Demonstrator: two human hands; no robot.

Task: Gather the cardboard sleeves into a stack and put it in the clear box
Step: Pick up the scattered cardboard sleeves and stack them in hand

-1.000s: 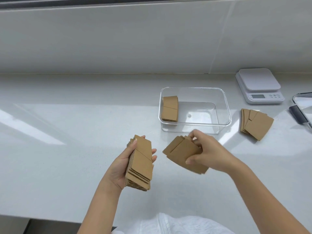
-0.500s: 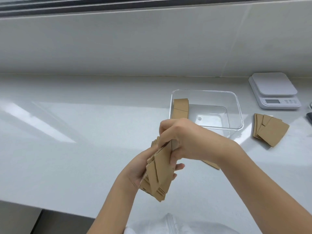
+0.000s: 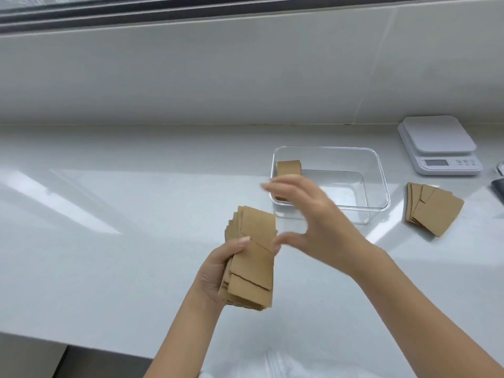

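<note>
Fingers of the left hand [image 3: 215, 274] wrap around a thick stack of cardboard sleeves [image 3: 252, 257], thumb pressed on the front face, holding it upright above the near middle of the white counter [image 3: 109, 214]; the sleeves sit unevenly, their edges staggered along the left side. Just right of the stack, the right hand [image 3: 313, 222] is spread wide and holds nothing, its thumb tip near the stack's right edge and its fingers, blurred, reaching out in front of the near left corner of the clear box [image 3: 381, 186]. That hand hides part of the box's near wall. Inside the box, against its left end, a small bundle of sleeves [image 3: 289, 168] stands on edge, its lower part hidden behind the fingers. Right of the box, apart from it, a fanned pile of loose sleeves [image 3: 433, 208] lies flat on the counter. Farther back on the right sits a white kitchen scale [image 3: 439, 144], and a dark object [image 3: 499, 188] is cut off at the right edge.
</note>
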